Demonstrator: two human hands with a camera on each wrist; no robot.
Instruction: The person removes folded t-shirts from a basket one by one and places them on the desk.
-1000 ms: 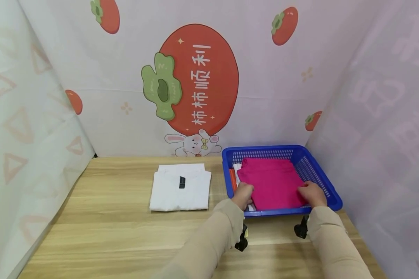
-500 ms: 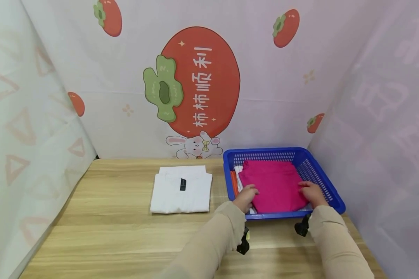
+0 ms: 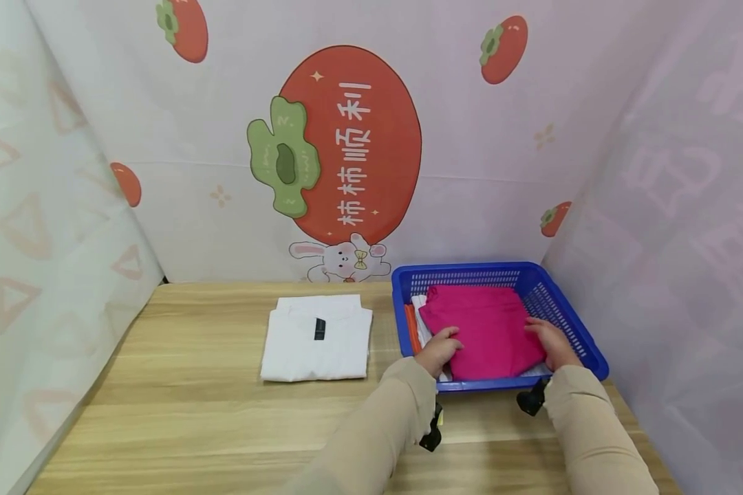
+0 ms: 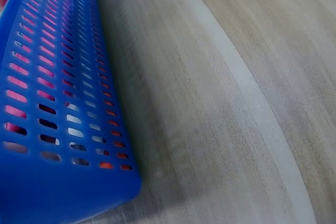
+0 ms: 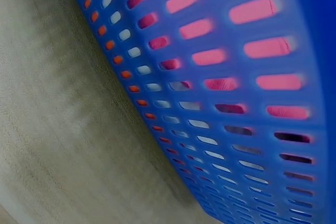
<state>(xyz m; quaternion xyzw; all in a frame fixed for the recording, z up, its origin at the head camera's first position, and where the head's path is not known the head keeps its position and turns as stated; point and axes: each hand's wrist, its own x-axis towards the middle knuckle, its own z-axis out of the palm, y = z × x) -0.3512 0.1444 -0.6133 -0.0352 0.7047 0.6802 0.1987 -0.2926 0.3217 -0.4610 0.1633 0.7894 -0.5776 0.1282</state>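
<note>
A folded pink garment lies in the blue plastic basket, on top of white and orange folded cloth. My left hand is over the basket's near left side, its fingers relaxed on the garment's left edge. At the opposite edge, my right hand touches the pink cloth with its fingers extended. Both wrist views show mostly the slotted wall of the basket, with pink, white and orange cloth behind the slots. A folded white garment with a black label rests on the table, left of the basket.
The wood-grain table carries the basket at its right side. A printed white curtain stands behind, with further curtains at left and right. The right curtain comes close to the basket's right side.
My left fingers have loosened from a curled grip and come up onto the pink garment. The right fingers have straightened a little. The garment and basket stay in place.
</note>
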